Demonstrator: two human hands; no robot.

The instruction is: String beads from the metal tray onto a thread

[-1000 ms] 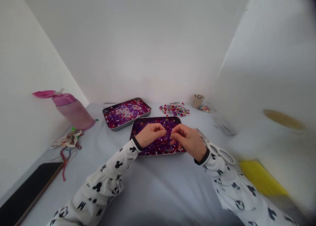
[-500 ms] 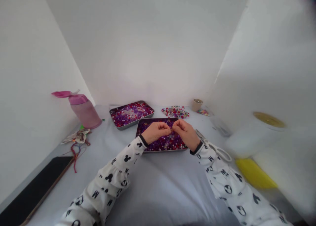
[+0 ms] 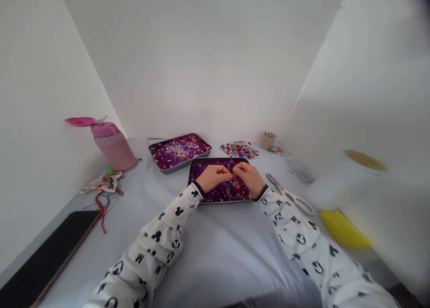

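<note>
Fingers (image 3: 224, 172) of both hands (image 3: 213, 178) (image 3: 249, 178) pinched together over beads (image 3: 221, 192)

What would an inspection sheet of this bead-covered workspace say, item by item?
Surface: pale cloth, wrinkled.
Job's things: front tray full of purple and red beads; back tray with similar beads; loose beads beyond the front tray.
Clutter: scissors, right of the front tray; cup; pink bottle; red threads; black slab; yellow object.
Grippers: none; left hand and right hand pinch together over the front tray, anything held too small to see.
Cables: nothing seen.
Surroundings: white walls; blurred white container at right.
</note>
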